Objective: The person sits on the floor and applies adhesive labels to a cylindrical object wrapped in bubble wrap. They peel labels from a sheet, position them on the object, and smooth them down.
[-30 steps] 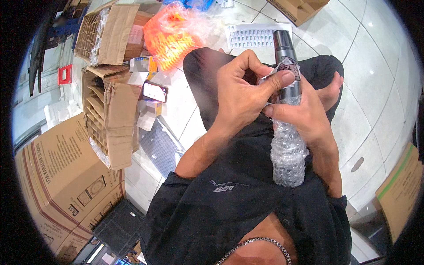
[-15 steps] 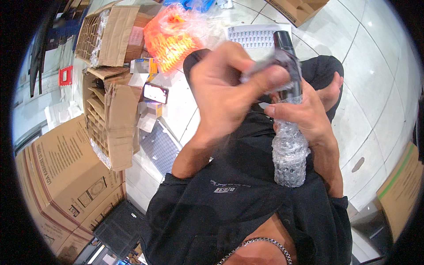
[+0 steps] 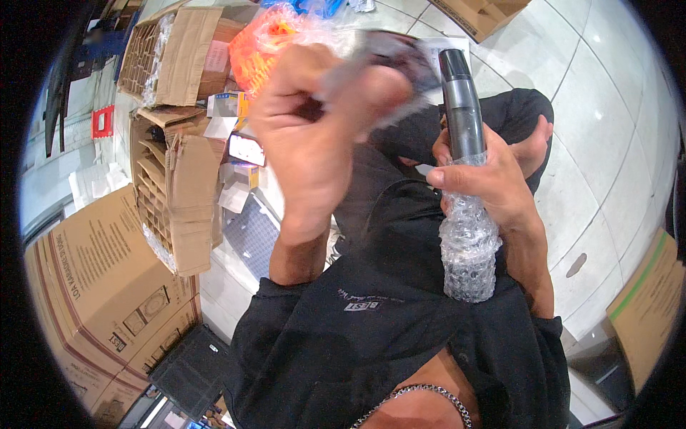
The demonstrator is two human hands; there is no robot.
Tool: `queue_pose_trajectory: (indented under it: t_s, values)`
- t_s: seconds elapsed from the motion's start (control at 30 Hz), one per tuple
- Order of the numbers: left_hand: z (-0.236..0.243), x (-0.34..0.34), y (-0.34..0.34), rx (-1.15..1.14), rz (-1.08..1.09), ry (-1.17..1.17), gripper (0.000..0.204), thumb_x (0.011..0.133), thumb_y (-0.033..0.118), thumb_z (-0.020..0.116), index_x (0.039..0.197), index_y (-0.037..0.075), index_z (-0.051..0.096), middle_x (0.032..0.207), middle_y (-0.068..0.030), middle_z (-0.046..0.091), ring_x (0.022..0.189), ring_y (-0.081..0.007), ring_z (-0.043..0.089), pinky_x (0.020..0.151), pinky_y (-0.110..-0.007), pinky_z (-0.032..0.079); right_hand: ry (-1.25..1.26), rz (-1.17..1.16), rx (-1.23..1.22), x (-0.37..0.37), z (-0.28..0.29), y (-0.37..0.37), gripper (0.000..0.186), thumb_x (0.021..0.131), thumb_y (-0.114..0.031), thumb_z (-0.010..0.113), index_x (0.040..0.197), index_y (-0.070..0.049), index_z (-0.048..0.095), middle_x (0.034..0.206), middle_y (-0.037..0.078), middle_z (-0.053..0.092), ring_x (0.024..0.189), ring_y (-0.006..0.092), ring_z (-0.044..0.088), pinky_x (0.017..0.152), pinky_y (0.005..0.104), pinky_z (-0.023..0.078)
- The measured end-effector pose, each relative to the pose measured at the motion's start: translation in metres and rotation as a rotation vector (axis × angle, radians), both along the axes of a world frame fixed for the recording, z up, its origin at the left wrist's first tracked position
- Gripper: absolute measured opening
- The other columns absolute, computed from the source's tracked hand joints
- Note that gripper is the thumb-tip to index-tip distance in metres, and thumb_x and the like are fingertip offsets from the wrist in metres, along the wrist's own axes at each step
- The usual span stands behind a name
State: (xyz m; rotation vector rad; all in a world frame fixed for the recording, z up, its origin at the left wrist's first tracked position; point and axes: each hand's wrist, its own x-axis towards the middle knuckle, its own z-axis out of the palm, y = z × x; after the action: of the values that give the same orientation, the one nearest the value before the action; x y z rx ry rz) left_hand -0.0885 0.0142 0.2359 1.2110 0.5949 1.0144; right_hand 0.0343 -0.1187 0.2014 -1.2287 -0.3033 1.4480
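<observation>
Right hand [image 3: 493,182]: fingers closed around the grey cylinder [image 3: 461,100] at the upper edge of its bubble wrap [image 3: 468,247]; thumb lies across the front.
Grey cylinder: upright, slightly tilted, held over the lap; dark top end bare, lower half sleeved in bubble wrap.
Left hand [image 3: 314,136]: raised, motion-blurred; fingers closed on a blurred strip of clear film [image 3: 389,68], apart from the cylinder.
Lap: black clothing [image 3: 371,300] below both hands.
Left side: open cardboard boxes [image 3: 179,179] with dividers, large closed carton [image 3: 93,286] nearer.
Top: orange item in clear bag [image 3: 264,43].
Floor [image 3: 607,129]: white tiles.
</observation>
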Motion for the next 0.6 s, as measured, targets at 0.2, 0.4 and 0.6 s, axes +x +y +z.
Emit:
queue_pose_trajectory:
  t_s: [0.2, 0.4, 0.6]
  values:
    - [-0.047, 0.015, -0.025, -0.031, -0.203, 0.209, 0.034, 0.073, 0.008, 0.086, 0.069, 0.007, 0.053, 0.065, 0.0044, 0.056, 0.058, -0.0010, 0.050, 0.048, -0.019, 0.038, -0.113, 0.062, -0.003, 0.001, 0.013, 0.005, 0.056, 0.072, -0.003, 0.077, 0.121, 0.001, 0.051, 0.092, 0.002, 0.057, 0.080, 0.0100, 0.057, 0.068, 0.0236, 0.048]
    - [-0.043, 0.013, -0.024, -0.032, -0.167, 0.226, 0.033, 0.074, 0.012, 0.086, 0.069, 0.006, 0.054, 0.064, 0.0019, 0.057, 0.058, -0.0030, 0.055, 0.049, -0.020, 0.042, 0.004, 0.050, -0.075, 0.000, 0.003, 0.000, 0.046, 0.072, -0.003, 0.077, 0.111, -0.001, 0.054, 0.086, 0.001, 0.057, 0.072, 0.0097, 0.058, 0.063, 0.0248, 0.048]
    - [-0.002, 0.000, 0.007, 0.061, -0.003, 0.056, 0.030, 0.079, 0.006, 0.080, 0.069, 0.011, 0.052, 0.067, 0.0028, 0.055, 0.055, -0.0040, 0.047, 0.049, -0.022, 0.036, 0.036, -0.010, -0.007, 0.002, -0.006, -0.006, 0.040, 0.071, 0.000, 0.076, 0.103, -0.003, 0.053, 0.079, 0.001, 0.057, 0.065, 0.0091, 0.058, 0.056, 0.0237, 0.048]
